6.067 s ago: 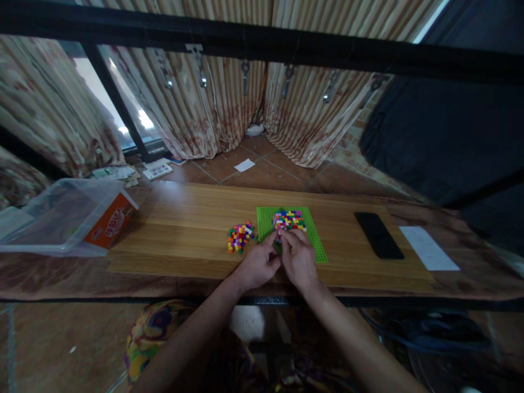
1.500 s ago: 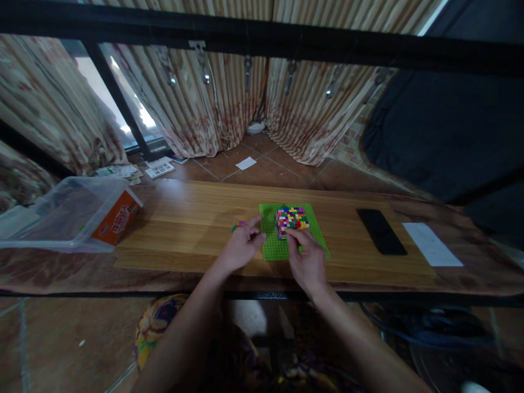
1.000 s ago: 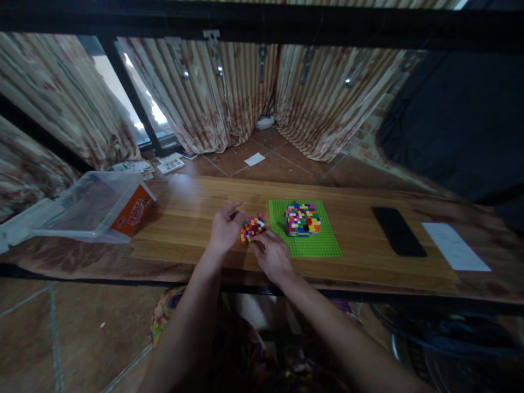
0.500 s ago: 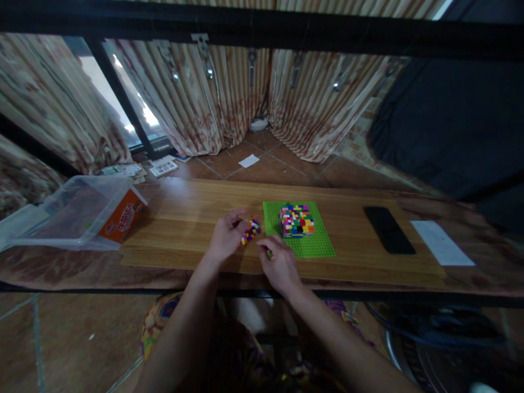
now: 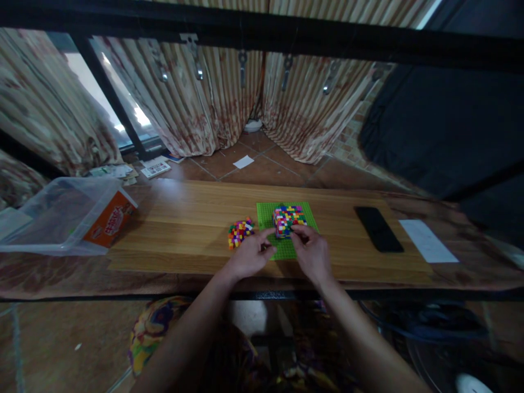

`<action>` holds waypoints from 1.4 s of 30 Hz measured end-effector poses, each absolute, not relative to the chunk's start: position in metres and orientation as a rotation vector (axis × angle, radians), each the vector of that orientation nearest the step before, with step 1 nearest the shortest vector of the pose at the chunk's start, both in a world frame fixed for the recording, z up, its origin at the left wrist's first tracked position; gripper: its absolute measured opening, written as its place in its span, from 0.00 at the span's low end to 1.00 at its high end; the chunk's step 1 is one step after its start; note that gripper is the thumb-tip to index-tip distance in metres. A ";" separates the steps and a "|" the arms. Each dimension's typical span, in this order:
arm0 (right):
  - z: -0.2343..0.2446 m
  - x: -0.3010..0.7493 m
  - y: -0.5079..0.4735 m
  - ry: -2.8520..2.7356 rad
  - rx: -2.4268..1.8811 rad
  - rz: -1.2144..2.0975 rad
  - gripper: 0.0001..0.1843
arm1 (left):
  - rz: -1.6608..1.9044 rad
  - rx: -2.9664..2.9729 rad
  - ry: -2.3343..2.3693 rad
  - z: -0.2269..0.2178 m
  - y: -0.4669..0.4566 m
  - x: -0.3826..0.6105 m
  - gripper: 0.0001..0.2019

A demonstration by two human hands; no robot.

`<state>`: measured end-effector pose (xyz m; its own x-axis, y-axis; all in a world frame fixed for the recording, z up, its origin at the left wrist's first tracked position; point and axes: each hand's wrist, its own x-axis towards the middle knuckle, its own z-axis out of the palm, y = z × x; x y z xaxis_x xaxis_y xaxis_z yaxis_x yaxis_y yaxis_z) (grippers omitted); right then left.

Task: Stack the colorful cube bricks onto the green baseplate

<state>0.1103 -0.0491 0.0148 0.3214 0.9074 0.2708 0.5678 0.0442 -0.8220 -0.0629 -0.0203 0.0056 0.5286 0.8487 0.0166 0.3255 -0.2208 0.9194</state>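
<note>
Brick block (image 5: pixel 289 220) upright on green baseplate (image 5: pixel 264 216)

Baseplate (image 5: pixel 265 214) front under fingers (image 5: pixel 268 233)

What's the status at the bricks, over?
Left hand, right hand at near side of brick block, grip unclear. Block sits on green baseplate. Loose bricks beside it, nothing blocking.

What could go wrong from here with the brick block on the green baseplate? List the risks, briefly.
1. The right hand has its fingertips at the near edge of the multicoloured brick block; an off-centre push might pop bricks loose or shift the green baseplate.
2. The left hand lies beside the loose brick pile; a careless sweep could scatter bricks over the wooden tabletop.
</note>
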 end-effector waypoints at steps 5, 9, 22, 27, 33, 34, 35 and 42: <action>0.016 0.109 -0.043 -1.348 -1.675 0.492 0.14 | 0.642 1.871 0.986 0.007 -0.024 -0.059 0.27; 0.015 0.110 -0.038 -1.367 -1.692 0.478 0.13 | 0.658 1.901 0.985 0.009 -0.025 -0.059 0.26; 0.012 0.107 -0.035 -1.346 -1.626 0.458 0.08 | 0.642 1.961 1.035 0.011 -0.026 -0.058 0.26; 0.015 0.106 -0.039 -1.489 -1.602 0.319 0.11 | 0.637 1.966 1.043 0.010 -0.025 -0.058 0.26; 0.019 0.103 -0.042 -1.577 -1.595 0.241 0.14 | 0.631 1.970 1.045 0.010 -0.026 -0.058 0.26; 0.018 0.103 -0.043 -1.588 -1.591 0.230 0.15 | 0.635 1.970 1.045 0.010 -0.026 -0.058 0.26; 0.016 0.103 -0.043 -1.601 -1.587 0.218 0.15 | 0.640 1.969 1.047 0.009 -0.026 -0.058 0.26; 0.000 0.100 -0.051 -1.632 -1.538 0.109 0.16 | 0.635 1.987 1.074 0.011 -0.027 -0.058 0.25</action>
